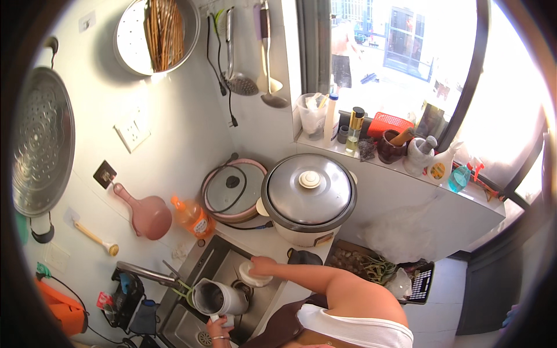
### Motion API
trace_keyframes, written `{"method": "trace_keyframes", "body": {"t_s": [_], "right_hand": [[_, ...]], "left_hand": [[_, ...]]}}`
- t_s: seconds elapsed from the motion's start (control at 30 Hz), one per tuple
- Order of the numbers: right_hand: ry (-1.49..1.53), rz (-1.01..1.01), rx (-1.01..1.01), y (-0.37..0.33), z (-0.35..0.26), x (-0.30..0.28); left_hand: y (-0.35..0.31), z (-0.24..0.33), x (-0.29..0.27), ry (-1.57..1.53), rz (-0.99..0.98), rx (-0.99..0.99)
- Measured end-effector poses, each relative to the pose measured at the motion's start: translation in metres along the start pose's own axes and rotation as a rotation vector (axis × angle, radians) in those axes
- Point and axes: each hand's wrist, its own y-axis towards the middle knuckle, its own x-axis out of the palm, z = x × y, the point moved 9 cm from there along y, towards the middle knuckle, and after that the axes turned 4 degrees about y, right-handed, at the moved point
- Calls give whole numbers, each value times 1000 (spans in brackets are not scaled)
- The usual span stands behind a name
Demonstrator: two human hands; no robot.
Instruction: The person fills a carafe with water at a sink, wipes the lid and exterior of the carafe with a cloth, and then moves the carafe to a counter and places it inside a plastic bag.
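Look, I see the left hand (217, 330) curled round the handle (222, 320), the jug (233, 299) at its twelve o'clock; the right hand (263, 266) grips the lid (253, 278) at its seven, over the sink (225, 268).

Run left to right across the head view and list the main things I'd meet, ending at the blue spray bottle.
Perforated pan, pink dipper, jug, white lid, black crate, blue spray bottle.
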Motion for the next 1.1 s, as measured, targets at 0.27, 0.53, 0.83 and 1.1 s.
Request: {"method": "trace_keyframes", "body": {"t_s": [0.27, 0.53, 0.83, 1.1], "right_hand": [[-630, -189, -330, 3, -63, 81], [-577, -363, -177, 72, -24, 95], [-273, 9, -1175, 67, -355, 45], [-770, -331, -1005, 87, -362, 101]], "left_hand": [[-22, 21, -36, 31, 43, 24], [-50, 47, -6, 36, 34, 55], [-56, 80, 18, 40, -49, 45], [-50, 72, 21, 0, -119, 25]]}}
